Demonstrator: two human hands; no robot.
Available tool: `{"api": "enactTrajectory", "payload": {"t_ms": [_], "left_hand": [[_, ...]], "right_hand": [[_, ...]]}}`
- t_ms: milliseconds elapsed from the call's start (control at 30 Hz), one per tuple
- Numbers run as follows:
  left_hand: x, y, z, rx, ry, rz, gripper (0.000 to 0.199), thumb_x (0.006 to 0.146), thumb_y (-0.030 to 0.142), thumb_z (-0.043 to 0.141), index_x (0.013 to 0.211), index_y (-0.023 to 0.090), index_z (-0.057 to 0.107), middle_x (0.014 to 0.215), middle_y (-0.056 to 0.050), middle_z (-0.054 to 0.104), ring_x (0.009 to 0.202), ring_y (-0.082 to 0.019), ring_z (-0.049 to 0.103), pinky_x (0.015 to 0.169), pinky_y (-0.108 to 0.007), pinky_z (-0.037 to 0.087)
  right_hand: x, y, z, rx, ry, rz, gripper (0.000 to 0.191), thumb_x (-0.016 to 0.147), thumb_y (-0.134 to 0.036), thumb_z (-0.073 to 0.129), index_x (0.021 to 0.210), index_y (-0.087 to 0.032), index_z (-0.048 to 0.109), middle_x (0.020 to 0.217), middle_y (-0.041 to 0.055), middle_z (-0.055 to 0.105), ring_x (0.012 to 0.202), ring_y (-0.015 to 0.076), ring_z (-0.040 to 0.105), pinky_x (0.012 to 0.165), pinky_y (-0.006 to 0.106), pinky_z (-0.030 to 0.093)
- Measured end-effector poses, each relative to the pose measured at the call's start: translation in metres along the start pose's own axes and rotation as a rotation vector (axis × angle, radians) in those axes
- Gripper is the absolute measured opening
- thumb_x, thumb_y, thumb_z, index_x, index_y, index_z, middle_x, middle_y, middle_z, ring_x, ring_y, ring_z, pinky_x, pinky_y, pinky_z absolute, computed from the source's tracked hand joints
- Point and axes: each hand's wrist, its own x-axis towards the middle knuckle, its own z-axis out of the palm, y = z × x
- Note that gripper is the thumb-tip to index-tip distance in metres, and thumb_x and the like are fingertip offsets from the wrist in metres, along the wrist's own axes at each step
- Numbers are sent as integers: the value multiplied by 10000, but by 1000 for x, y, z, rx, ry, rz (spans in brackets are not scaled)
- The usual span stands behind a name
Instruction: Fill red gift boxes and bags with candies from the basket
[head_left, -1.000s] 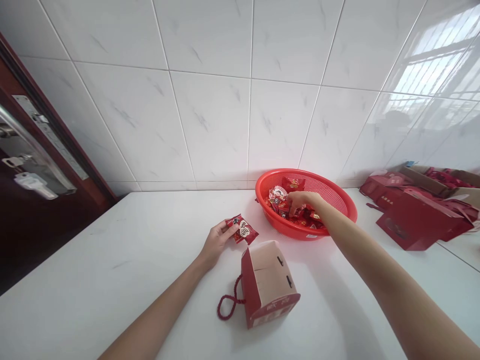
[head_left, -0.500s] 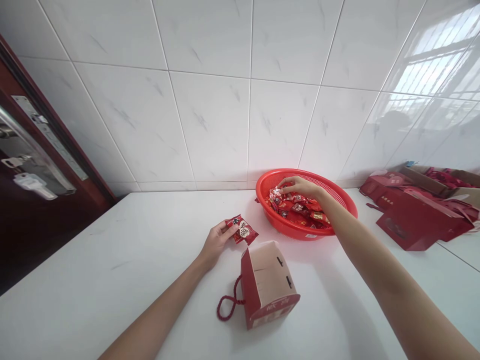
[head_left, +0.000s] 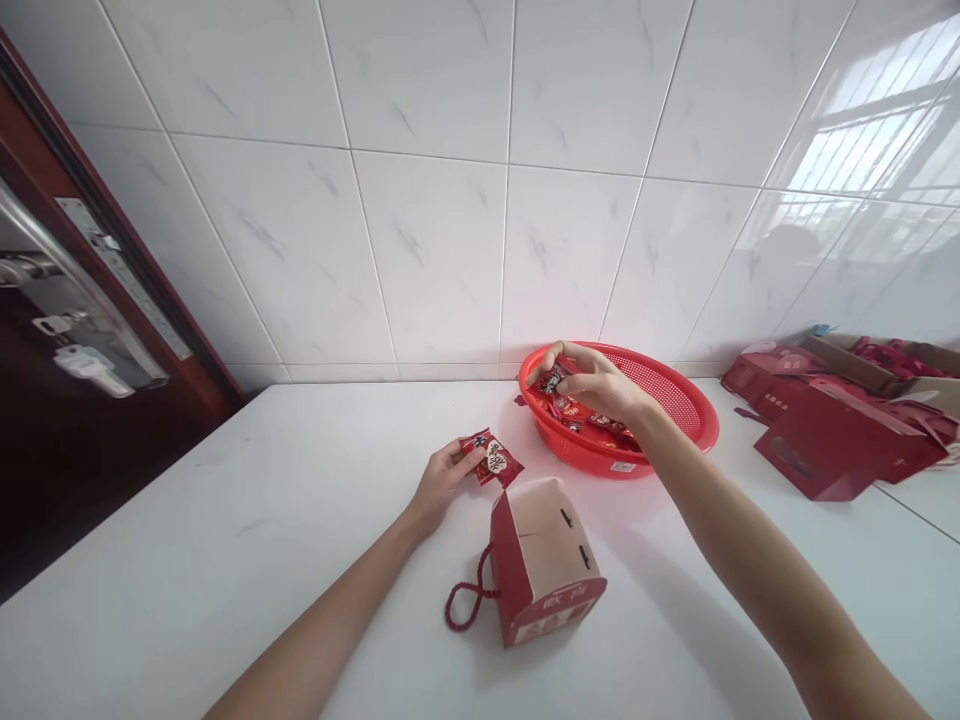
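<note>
Between thumb and fingers, my left hand [head_left: 444, 483] grips red candy packets [head_left: 495, 460] printed with a pale heart shape, just above the table. My right hand [head_left: 592, 378] is over the left side of a red plastic basket [head_left: 581, 460], its fingers closed around a dark-and-red wrapped candy [head_left: 553, 380]. More red-wrapped candies lie in the basket, partly hidden by this hand. In front of the basket stands a small red gift box [head_left: 514, 570] with a tan inner flap showing two dark slots. A twisted dark red cord handle [head_left: 465, 605] loops out on its left.
Red folded boxes [head_left: 817, 440] and an open carton with red items [head_left: 900, 360] sit at the right on the white table [head_left: 300, 460]. A tiled wall [head_left: 435, 250] rises behind. At the left is a dark door with keys [head_left: 94, 368] in its lock.
My right hand has lifted slightly and drawn a wrapped candy up from the pile in the basket. My left hand keeps its packets. The whole view has shifted slightly.
</note>
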Motion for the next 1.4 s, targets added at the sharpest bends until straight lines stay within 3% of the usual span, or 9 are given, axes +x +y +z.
{"api": "enactTrajectory", "payload": {"t_ms": [133, 267, 433, 633, 800, 1067, 1233, 1400], "left_hand": [[1, -2, 2, -22, 2, 24, 447, 668, 461, 890, 968, 148, 780, 948, -95, 790, 849, -223, 701, 805, -345, 528], [3, -3, 4, -26, 14, 42, 442, 620, 452, 910, 902, 140, 774, 925, -91, 789, 833, -220, 706, 825, -355, 530], [5, -5, 3, -20, 5, 44, 436, 614, 442, 909, 896, 143, 764, 882, -71, 783, 810, -205, 709, 846, -355, 530], [6, -4, 3, -48, -8, 59, 422, 613, 420, 917, 891, 141, 768, 865, -65, 783, 793, -192, 708, 849, -345, 529], [6, -3, 1, -67, -13, 61, 413, 624, 414, 917, 894, 142, 766, 887, -74, 788, 821, -201, 718, 867, -360, 533], [6, 0, 1, -93, 12, 35, 388, 624, 369, 921, 898, 141, 769, 898, -79, 794, 850, -220, 731, 897, -377, 532], [2, 5, 5, -126, 36, 6, 378, 607, 341, 926, 883, 138, 767, 872, -70, 789, 823, -211, 726, 874, -361, 533], [-2, 9, 8, -175, 95, -13, 317, 624, 287, 908, 860, 137, 758, 836, -61, 782, 777, -190, 717, 833, -334, 534]], "right_hand": [[-24, 5, 19, 61, 61, -15, 211, 682, -90, 689, 850, -204, 631, 922, 34, 730, 685, 118, 584, 621, 261, 441], [-49, 14, 26, 122, 175, -9, 209, 648, -99, 694, 812, -208, 627, 906, 41, 728, 744, 145, 604, 633, 273, 444], [-70, 19, 32, 140, 227, 35, 171, 648, -91, 647, 784, -194, 635, 875, 72, 727, 756, 165, 599, 567, 272, 386], [-82, 20, 41, 140, 246, 65, 260, 679, -108, 729, 920, -197, 688, 915, 58, 726, 820, 166, 624, 622, 281, 415], [-95, 31, 48, 172, 281, 127, 347, 681, -140, 793, 1006, -226, 711, 997, 64, 752, 696, 119, 554, 576, 273, 381], [-114, 38, 57, 219, 470, 107, 394, 650, -171, 846, 991, -242, 664, 1007, 52, 765, 510, 52, 327, 500, 266, 260], [-118, 33, 74, 85, 472, -25, 298, 716, -236, 828, 958, -227, 653, 1097, 80, 738, 624, 101, 458, 491, 253, 284], [-123, 33, 86, -99, 512, -85, 308, 772, -285, 803, 1052, -271, 674, 1057, 31, 690, 728, 132, 546, 513, 244, 371]]}}
